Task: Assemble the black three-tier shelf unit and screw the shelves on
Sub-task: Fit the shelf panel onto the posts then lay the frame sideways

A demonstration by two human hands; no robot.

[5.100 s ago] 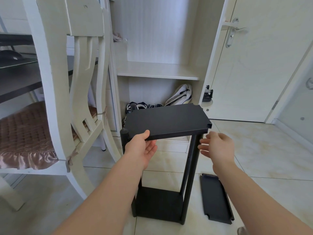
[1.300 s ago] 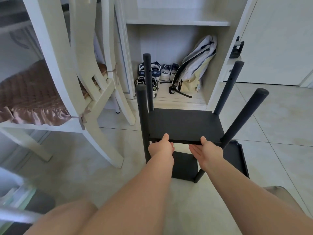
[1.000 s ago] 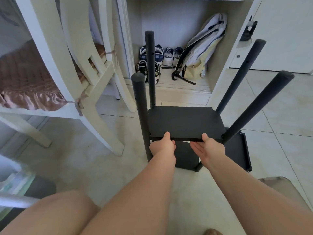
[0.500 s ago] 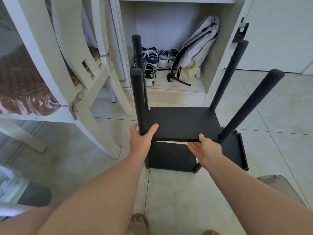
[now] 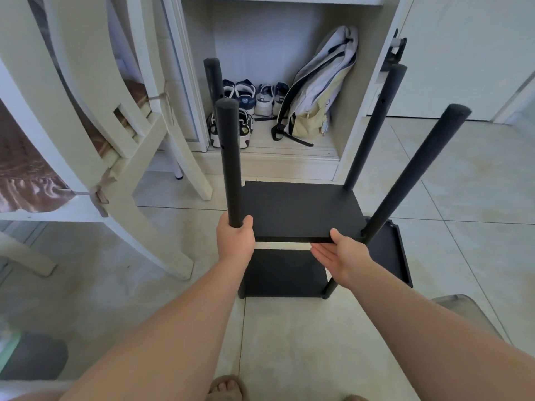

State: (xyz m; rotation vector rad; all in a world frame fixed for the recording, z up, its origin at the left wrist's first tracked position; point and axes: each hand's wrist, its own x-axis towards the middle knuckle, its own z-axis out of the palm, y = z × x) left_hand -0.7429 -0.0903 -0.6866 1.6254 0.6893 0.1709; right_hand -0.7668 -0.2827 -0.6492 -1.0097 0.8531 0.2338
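Note:
The black shelf unit stands on the tiled floor with several round posts pointing up. Its bottom shelf point(image 5: 285, 274) rests on the floor. A middle shelf point(image 5: 301, 211) sits partway down the posts. My left hand point(image 5: 235, 238) grips the near left post point(image 5: 230, 160) at the shelf's front left corner. My right hand point(image 5: 340, 256) holds the shelf's front edge near the near right post point(image 5: 411, 178), thumb on top and straight fingers underneath. A third loose black shelf point(image 5: 389, 253) lies flat on the floor to the right of the unit.
A white chair point(image 5: 95, 146) with a brown cushion stands close on the left. Behind the unit an open white cupboard point(image 5: 278, 157) holds shoes point(image 5: 246, 102) and a backpack point(image 5: 315, 99). My feet point(image 5: 227, 387) are on the tiles below.
The shelf has gone from the top of the posts down to mid-height. My left hand moved from the shelf's front edge to grip the near left post.

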